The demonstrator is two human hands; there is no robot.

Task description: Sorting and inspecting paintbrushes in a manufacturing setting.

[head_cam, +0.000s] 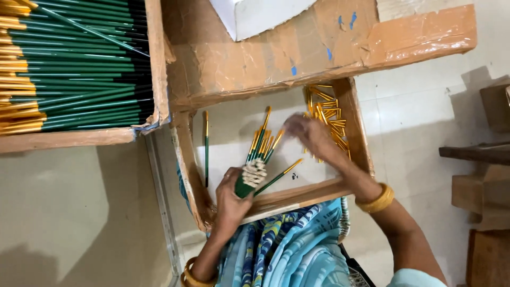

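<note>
Left hand (232, 197) grips brush bundle (254, 171) | right hand (313, 137) reaches ferrules (328, 114)

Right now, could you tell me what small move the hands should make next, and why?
Probably the right hand, blurred over the loose gold caps, should pinch one and bring it toward the brush bundle gripped by the left hand, whose gold-tipped ends fan toward that pile.

Green-gold brush bundle (254, 169), fanned, upright
</note>
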